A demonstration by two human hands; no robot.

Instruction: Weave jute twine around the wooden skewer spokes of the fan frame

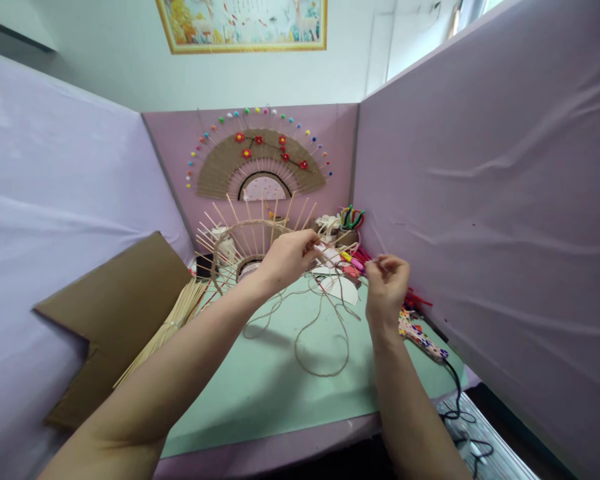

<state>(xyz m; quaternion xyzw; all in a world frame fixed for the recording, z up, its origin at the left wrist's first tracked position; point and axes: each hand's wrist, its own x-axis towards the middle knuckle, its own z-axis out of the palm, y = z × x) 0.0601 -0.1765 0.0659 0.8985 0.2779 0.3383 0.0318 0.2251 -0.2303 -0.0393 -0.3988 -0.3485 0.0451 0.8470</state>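
A fan-shaped frame of thin sticks [235, 230] spreads out over the far side of the green table, with twine [253, 222] running in an arc across the sticks. My left hand [293, 255] is at the right end of this frame, its fingers pinched together; what lies between them is too small to make out. My right hand [387, 283] is raised to the right, apart from the frame, fingers curled and pinched, with their hold unclear. Loose twine [323, 375] loops down onto the table between and below my hands.
Cardboard [125, 320] and a bundle of thin sticks [173, 323] lie at left. A patterned glue gun [425, 341] with a black cord is at right. Behind are scissors [353, 219], a white half-disc [341, 289] and a finished fan [263, 157] on the back panel.
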